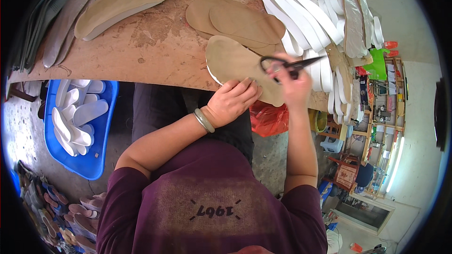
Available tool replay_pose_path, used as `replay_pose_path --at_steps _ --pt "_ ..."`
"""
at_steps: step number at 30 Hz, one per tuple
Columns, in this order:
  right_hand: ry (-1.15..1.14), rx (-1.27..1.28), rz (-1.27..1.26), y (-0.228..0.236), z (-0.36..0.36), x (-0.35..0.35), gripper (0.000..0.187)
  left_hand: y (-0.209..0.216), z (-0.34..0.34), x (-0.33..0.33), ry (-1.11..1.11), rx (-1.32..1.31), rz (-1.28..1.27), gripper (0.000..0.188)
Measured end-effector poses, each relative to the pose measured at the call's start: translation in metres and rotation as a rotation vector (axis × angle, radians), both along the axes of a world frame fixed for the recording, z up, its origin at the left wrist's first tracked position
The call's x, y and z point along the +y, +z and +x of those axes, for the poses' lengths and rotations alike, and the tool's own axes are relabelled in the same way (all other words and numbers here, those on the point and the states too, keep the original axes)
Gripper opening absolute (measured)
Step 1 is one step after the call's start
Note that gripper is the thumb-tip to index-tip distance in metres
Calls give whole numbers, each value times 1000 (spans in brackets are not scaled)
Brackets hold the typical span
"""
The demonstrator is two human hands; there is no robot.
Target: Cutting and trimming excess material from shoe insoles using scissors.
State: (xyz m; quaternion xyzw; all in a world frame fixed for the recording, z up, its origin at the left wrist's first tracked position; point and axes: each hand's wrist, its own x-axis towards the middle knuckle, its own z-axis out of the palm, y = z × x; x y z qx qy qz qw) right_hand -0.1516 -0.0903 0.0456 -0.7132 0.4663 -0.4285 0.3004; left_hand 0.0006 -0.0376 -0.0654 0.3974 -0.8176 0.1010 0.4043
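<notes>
The only view comes from a wide fisheye camera on the wearer's head, the left one of a side-by-side pair, facing steeply down and forward past the chest. The maroon T-shirt (174,202) fills the lower middle at close range; the left hand (233,99) and right hand (292,84) sit near the centre, within arm's reach. Beyond them, the wooden workbench (136,42) spans the upper part, its near edge curved by the lens. Leftward the view takes in a blue plastic tub (87,167); rightward it reaches deep into the room, where wooden shelving (386,124) and a lit tube lamp (395,164) lean sideways.
</notes>
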Motion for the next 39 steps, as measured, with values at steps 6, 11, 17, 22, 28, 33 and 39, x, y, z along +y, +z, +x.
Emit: replay_pose_path --at_steps 6,11,17,22,28,33,39 --pt "389 521 -396 -17 7 -5 44 -2 3 -2 -69 51 -10 38" --pt "1 429 -568 -42 3 -31 35 3 0 0 -22 34 8 38" --pt "-75 -147 24 5 0 -25 24 0 3 0 -13 9 -10 41" --pt "420 555 -300 -2 19 -14 26 -7 3 -2 -80 32 38 42" --pt "183 741 -667 -16 21 -48 27 0 2 1 -12 17 -32 43" --pt "-11 21 120 14 13 -54 23 0 1 -1 -27 7 -12 39" --pt "322 615 146 10 35 -37 27 -1 1 -1 -19 30 4 43"
